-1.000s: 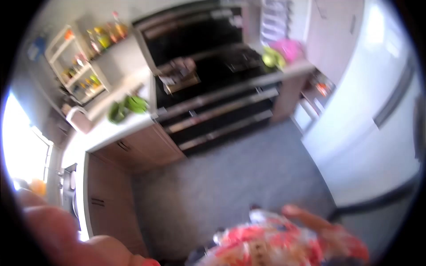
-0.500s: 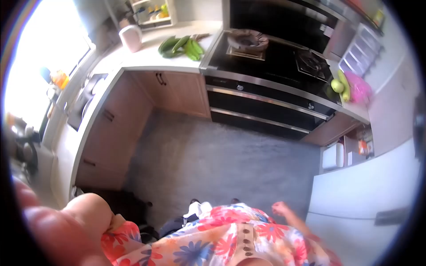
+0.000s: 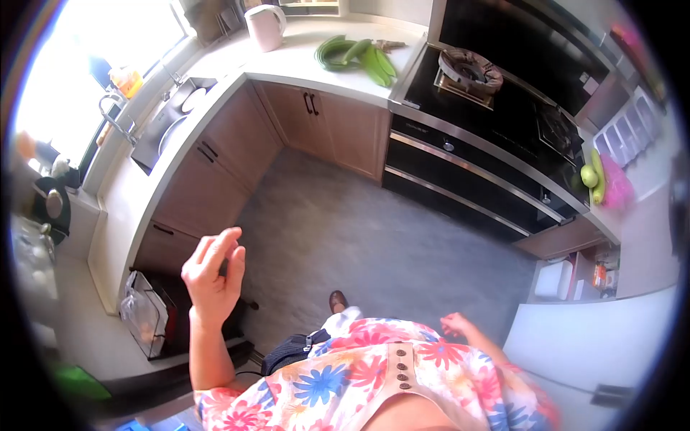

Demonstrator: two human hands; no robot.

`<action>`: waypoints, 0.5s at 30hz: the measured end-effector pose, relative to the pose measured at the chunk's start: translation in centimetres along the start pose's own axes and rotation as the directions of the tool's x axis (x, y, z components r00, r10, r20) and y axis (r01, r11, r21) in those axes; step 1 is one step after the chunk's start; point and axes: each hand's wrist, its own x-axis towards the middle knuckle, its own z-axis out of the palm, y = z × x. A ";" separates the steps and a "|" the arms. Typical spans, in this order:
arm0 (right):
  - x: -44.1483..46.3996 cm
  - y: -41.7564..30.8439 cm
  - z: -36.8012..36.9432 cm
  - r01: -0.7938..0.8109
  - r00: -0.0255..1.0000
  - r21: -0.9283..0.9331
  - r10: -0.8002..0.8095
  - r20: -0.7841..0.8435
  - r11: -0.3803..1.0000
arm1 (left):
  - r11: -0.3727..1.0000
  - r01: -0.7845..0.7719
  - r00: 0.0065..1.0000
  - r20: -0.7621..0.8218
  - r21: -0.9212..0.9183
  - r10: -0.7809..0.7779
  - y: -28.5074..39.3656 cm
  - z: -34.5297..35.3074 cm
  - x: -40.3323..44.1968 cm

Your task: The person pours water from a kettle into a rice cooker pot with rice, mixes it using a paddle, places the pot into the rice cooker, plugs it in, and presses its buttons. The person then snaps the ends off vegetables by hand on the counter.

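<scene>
My left hand [image 3: 215, 276] is raised in front of the lower cabinets, its thumb apart from its lightly bent fingers. Nothing is in it. Close below it stands a rack with a clear plastic bag [image 3: 140, 312]. At my side, over the grey floor, hangs my right hand [image 3: 454, 325]. Its fingers are loosely bent and partly apart, with nothing visible in them. The white fridge [image 3: 575, 337] is the nearest thing to that hand, without contact. A black bag [image 3: 291, 352] hangs at my waist.
Green gourds or beans [image 3: 356, 56] lie on the white counter [image 3: 302, 32] beside a pink kettle [image 3: 266, 29]. A sink [image 3: 172, 115] is under the window. The black stove [image 3: 496, 100] stands right of the corner, with pale green vegetables [image 3: 593, 176] and a pink bag [image 3: 614, 187] beyond.
My left hand has moved from the blurred lower-left foreground up and to the right, into clear view. The kitchen has shifted rightward in view, and a brown shoe now shows ahead of me.
</scene>
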 end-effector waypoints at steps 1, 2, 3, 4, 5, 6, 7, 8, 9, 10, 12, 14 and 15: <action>-0.3 -1.1 0.8 0.004 0.999 -0.020 -0.003 0.037 1.000 | 0.997 0.083 0.996 0.032 0.000 -0.083 -2.5 0.4 -1.0; -0.8 -2.3 1.4 0.005 0.998 -0.044 -0.002 0.069 0.999 | 0.984 0.175 0.984 0.049 -0.043 -0.173 -4.7 0.7 -1.7; -1.0 -3.6 1.9 0.009 0.995 -0.070 -0.002 0.099 0.998 | 0.973 0.229 0.971 0.079 -0.036 -0.225 -7.0 0.7 -2.4; -0.8 -5.0 2.5 0.014 0.991 -0.089 -0.002 0.132 0.996 | 0.960 0.280 0.955 0.106 -0.026 -0.276 -9.2 0.7 -2.9; -0.8 -6.6 3.3 0.019 0.986 -0.111 0.000 0.169 0.994 | 0.950 0.308 0.947 0.107 -0.047 -0.302 -10.9 0.9 -3.1; -0.8 -8.2 4.1 0.024 0.977 -0.138 0.006 0.212 0.990 | 0.938 0.340 0.937 0.110 -0.063 -0.332 -12.5 0.9 -3.3; -0.8 -9.8 4.8 0.036 0.983 -0.147 -0.009 0.183 0.988 | 0.933 0.355 0.929 0.129 -0.058 -0.346 -14.3 1.0 -3.6; -1.1 -11.6 5.3 0.070 0.990 -0.180 -0.047 0.130 0.981 | 0.922 0.383 0.918 0.128 -0.050 -0.374 -15.4 1.2 -3.7; -1.2 -13.3 5.5 0.103 0.993 -0.213 -0.088 0.078 0.972 | 0.916 0.398 0.911 0.136 -0.051 -0.389 -16.5 1.4 -3.7; -1.2 -15.0 5.6 0.135 0.991 -0.246 -0.133 0.026 0.960 | 0.910 0.411 0.905 0.143 -0.054 -0.400 -17.6 1.7 -3.8; -1.1 -17.3 5.3 0.201 0.968 -0.292 -0.235 -0.087 0.935 | 0.905 0.423 0.893 0.182 -0.032 -0.411 -19.6 2.5 -4.0; 0.1 -18.7 4.4 0.206 0.960 -0.353 -0.259 -0.109 0.913 | 0.894 0.446 0.878 0.212 -0.040 -0.428 -21.0 3.4 -3.7; 0.8 -18.9 4.0 0.297 0.935 -0.302 -0.340 -0.101 0.906 | 0.895 0.445 0.877 0.218 -0.037 -0.428 -21.4 3.8 -3.4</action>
